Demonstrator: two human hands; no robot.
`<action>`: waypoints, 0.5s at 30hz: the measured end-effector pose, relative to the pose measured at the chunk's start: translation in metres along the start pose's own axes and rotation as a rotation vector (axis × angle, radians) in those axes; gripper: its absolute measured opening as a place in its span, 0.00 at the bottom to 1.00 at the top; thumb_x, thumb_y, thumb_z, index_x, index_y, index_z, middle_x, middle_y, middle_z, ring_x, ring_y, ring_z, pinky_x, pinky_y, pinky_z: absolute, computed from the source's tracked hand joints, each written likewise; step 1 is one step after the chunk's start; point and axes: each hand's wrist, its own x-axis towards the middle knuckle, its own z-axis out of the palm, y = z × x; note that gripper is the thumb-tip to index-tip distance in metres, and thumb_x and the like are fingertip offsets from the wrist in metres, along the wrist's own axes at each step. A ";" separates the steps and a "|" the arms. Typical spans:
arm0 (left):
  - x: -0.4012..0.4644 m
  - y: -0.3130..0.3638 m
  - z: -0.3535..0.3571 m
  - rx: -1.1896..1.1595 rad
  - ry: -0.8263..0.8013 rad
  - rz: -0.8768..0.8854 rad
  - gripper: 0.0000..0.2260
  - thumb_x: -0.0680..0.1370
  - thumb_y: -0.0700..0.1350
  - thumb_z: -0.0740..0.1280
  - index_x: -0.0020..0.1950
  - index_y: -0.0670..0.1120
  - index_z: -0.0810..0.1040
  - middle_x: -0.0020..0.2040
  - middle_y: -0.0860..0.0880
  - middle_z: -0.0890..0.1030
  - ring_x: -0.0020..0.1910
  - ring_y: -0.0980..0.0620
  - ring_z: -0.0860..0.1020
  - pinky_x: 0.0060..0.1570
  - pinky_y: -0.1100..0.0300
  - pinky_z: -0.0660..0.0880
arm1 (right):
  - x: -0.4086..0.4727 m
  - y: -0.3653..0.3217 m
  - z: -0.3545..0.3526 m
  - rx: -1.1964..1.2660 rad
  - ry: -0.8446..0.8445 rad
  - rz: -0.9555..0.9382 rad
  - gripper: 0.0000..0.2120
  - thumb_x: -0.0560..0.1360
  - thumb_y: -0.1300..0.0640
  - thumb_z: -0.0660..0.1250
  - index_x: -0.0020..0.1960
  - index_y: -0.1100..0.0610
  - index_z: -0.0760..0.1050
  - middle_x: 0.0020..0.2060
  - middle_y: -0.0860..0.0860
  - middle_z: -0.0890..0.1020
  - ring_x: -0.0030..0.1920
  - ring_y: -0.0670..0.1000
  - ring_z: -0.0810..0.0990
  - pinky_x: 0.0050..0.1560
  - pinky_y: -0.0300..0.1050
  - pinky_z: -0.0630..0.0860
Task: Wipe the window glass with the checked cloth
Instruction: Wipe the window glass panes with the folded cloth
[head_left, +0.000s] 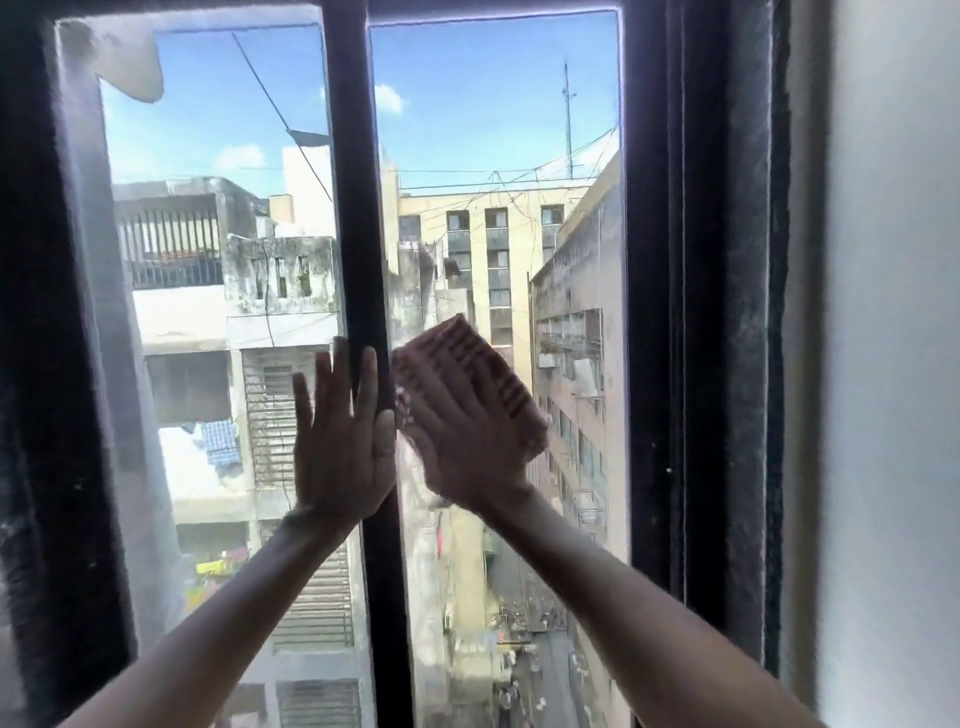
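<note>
A: Outside the window glass (498, 156) I see tall buildings (498, 249), blue sky and a street far below. What do your hands do now?

B: My right hand (467, 441) presses the checked cloth (483, 374) flat on the right pane. My palm lies over the lower part of the cloth, and the pink and red checks come out above my fingers and to their right. The hand and cloth look a little blurred.

A: Is the right hand closed around the cloth?

B: No, not as a fist. The fingers are stretched over it and hold it against the glass.

A: And the other hand?

B: My left hand (340, 441) is spread wide, with nothing in it. It is just to the left of the cloth. The palm leans on the left pane, and the fingers beside the cloth lie on the dark middle bar (358, 208) of the frame.

A: Do the 2 hands touch?

B: They are very close, with the bar between them, but I cannot tell if they touch.

A: What is further right of the cloth?

B: First more glass, then the dark side frame (701, 312), then a pale wall (893, 312).
</note>
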 end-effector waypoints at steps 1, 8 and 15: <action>-0.001 0.002 0.002 -0.008 -0.004 0.000 0.29 0.86 0.50 0.48 0.86 0.43 0.48 0.86 0.37 0.49 0.86 0.37 0.49 0.85 0.36 0.45 | -0.019 0.001 0.002 -0.006 -0.052 -0.014 0.24 0.87 0.45 0.58 0.83 0.45 0.67 0.84 0.48 0.66 0.87 0.55 0.60 0.88 0.65 0.50; 0.004 0.014 -0.003 -0.068 -0.055 -0.039 0.29 0.86 0.52 0.47 0.85 0.40 0.51 0.85 0.35 0.50 0.86 0.39 0.45 0.85 0.42 0.43 | -0.028 0.088 -0.028 -0.073 -0.098 0.189 0.28 0.87 0.42 0.48 0.86 0.40 0.47 0.87 0.47 0.51 0.88 0.57 0.53 0.86 0.71 0.52; -0.001 0.009 -0.004 -0.015 -0.031 -0.039 0.29 0.84 0.48 0.52 0.84 0.39 0.53 0.85 0.35 0.50 0.85 0.41 0.45 0.86 0.42 0.45 | 0.030 -0.003 0.007 -0.026 0.075 0.254 0.24 0.88 0.47 0.54 0.84 0.47 0.66 0.85 0.51 0.65 0.86 0.59 0.60 0.87 0.68 0.53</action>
